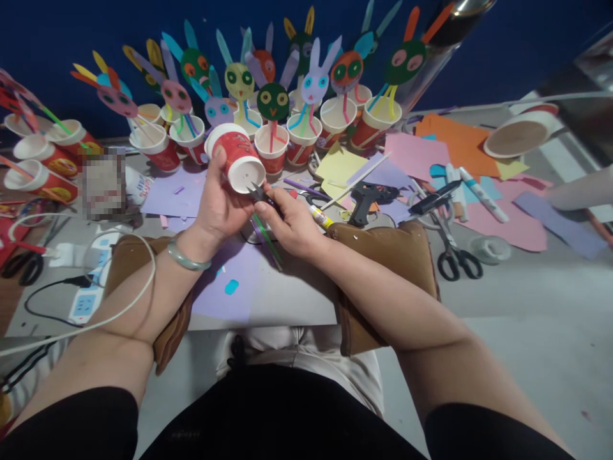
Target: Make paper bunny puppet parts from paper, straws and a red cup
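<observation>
My left hand (218, 204) is wrapped round a red paper cup (234, 148), tilted so that its white base faces me. A small dark mark shows in the middle of the base. In my right hand (294, 223) are small dark scissors (261, 193), their pointed tips at the lower edge of the cup's base. My right fingers are closed around the handles, which are mostly hidden. Below my hands, green and purple straws (265, 239) lie near a purple sheet (220, 281) with a small blue scrap on it.
Several cups holding paper rabbit heads (272, 101) line the back. Right of my hands are a black glue gun (366, 201), larger scissors (454, 255), clear tape (491, 249) and coloured paper. A power strip (90, 287) and white cable lie left. Brown cushions (387, 268) are under my forearms.
</observation>
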`<state>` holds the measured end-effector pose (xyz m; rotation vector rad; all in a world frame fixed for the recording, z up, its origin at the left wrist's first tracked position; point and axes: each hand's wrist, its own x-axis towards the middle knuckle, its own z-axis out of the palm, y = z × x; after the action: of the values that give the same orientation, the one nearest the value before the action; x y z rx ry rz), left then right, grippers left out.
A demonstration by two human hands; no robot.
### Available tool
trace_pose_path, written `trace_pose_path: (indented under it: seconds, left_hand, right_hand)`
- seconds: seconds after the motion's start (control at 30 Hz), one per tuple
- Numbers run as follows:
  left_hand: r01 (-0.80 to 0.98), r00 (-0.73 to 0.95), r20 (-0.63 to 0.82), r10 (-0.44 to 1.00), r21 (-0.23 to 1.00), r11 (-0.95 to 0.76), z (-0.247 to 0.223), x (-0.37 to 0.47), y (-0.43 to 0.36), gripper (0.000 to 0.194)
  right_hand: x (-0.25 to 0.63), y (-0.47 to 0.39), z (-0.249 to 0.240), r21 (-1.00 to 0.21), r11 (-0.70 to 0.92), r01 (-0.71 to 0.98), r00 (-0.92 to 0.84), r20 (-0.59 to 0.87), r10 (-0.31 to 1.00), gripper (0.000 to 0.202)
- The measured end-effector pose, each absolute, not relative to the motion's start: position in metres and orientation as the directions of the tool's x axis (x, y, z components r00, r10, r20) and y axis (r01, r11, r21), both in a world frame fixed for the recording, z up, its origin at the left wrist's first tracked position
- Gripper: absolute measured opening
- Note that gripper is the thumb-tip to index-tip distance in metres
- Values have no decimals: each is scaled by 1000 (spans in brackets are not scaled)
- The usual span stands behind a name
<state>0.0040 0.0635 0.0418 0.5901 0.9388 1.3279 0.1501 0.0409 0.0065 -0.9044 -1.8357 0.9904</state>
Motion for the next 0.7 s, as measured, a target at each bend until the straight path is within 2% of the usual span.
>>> trace_pose_path:
  seconds: [0.2, 0.33, 0.47, 0.7]
  left_hand:
    - [-538, -37, -252, 967, 821, 193, 42, 6, 61, 45]
    - [-514, -73, -185, 980, 849, 122, 35, 7, 62, 40]
    - [-546, -92, -96, 991, 837, 30, 29, 9, 61, 23]
    - [-490, -87, -103, 991, 870, 47, 25, 2, 64, 31]
  right_hand:
    - [149, 41, 10, -936, 303, 179, -352, 227, 908, 33]
    - [148, 44, 8, -953, 270, 140, -350, 207, 914, 35]
    - [148, 46, 7, -960, 246, 134, -351, 186, 918, 35]
    - [152, 50, 7, -932, 289, 218, -339, 205, 918, 33]
